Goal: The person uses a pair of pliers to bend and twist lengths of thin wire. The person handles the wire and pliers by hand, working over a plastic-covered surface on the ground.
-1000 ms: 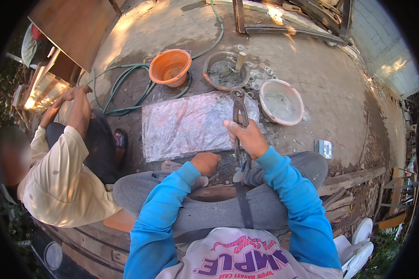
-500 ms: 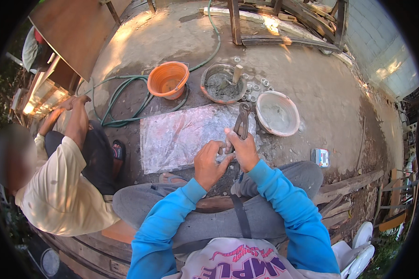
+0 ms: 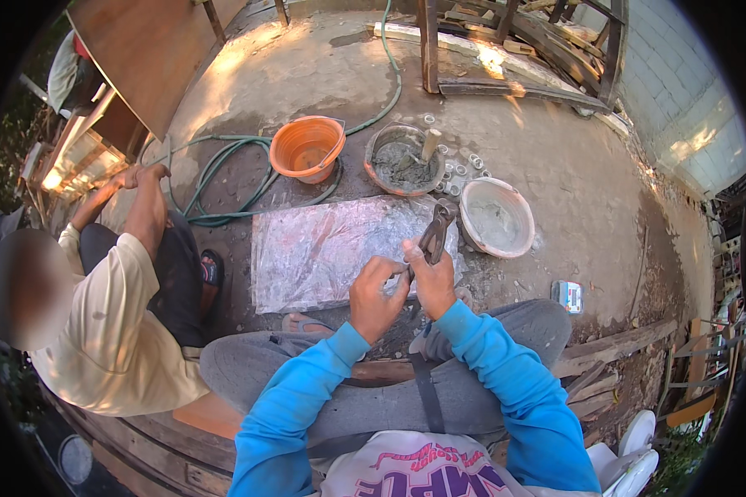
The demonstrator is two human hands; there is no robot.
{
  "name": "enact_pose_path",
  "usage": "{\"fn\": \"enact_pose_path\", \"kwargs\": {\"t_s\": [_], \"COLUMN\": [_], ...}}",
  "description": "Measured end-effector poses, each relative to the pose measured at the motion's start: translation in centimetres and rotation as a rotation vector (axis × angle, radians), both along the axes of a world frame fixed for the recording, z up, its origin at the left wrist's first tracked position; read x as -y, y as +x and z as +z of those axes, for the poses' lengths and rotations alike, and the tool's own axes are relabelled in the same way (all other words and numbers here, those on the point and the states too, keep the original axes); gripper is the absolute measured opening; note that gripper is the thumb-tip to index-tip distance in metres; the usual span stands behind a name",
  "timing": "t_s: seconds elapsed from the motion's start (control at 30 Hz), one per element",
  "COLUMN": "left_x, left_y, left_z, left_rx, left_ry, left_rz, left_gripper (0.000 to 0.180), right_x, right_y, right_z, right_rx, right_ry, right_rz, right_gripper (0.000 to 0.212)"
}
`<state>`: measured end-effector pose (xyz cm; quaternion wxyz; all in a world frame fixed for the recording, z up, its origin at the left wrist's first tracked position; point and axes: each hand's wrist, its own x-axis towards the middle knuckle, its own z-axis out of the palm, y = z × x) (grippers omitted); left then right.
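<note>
My right hand (image 3: 433, 286) is wrapped round a pair of dark metal pincers (image 3: 442, 219), their rounded head pointing away from me. Close beside it, my left hand (image 3: 376, 300) is closed, with thumb and fingertips pinched near the pincers' handles. Whatever lies in that pinch is too small to make out. Both hands are above the near right part of a plastic-covered board (image 3: 311, 253) on the ground. Beyond the pincers stand a bowl of wet grey mortar (image 3: 396, 166) with a wooden-handled trowel (image 3: 429, 147) in it, and a pale basin (image 3: 497, 217) holding greyish contents.
An orange bucket (image 3: 307, 149) stands beside a coiled green hose (image 3: 211, 178). Several small pale rings (image 3: 457, 170) lie between bowl and basin. A small box (image 3: 567, 296) sits at right. Another person (image 3: 112, 323) sits close on my left. Timber (image 3: 547, 58) is stacked at the back.
The view has shifted slightly, so the scene sits a little lower. The pincers' head has tilted slightly to the right and nearer. Both hands keep their hold close together.
</note>
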<state>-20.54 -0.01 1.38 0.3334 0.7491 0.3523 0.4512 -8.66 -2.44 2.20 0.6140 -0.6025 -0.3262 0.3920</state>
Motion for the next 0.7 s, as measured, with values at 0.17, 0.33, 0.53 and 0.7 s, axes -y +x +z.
{"fn": "enact_pose_path", "kwargs": {"t_s": [0.17, 0.33, 0.53, 0.7], "left_x": [-0.3, -0.8, -1.1, -1.6], "left_y": [-0.1, -0.2, 0.0, -1.5], "left_z": [-0.3, 0.2, -0.8, -0.7], "left_rx": [0.014, 0.122, 0.11, 0.125], "left_ry": [-0.122, -0.338, -0.138, -0.53], "left_rz": [-0.044, -0.155, -0.203, -0.167], "left_gripper": [0.009, 0.006, 0.005, 0.007], "right_x": [0.2, 0.3, 0.5, 0.1], "right_y": [-0.1, 0.0, 0.6, 1.3], "right_z": [-0.3, -0.1, 0.3, 1.4], "right_rx": [-0.052, -0.063, -0.097, -0.032], "right_ry": [0.013, 0.03, -0.011, 0.06], "right_rz": [-0.021, -0.018, 0.019, 0.024], "right_gripper": [0.031, 0.03, 0.033, 0.037]}}
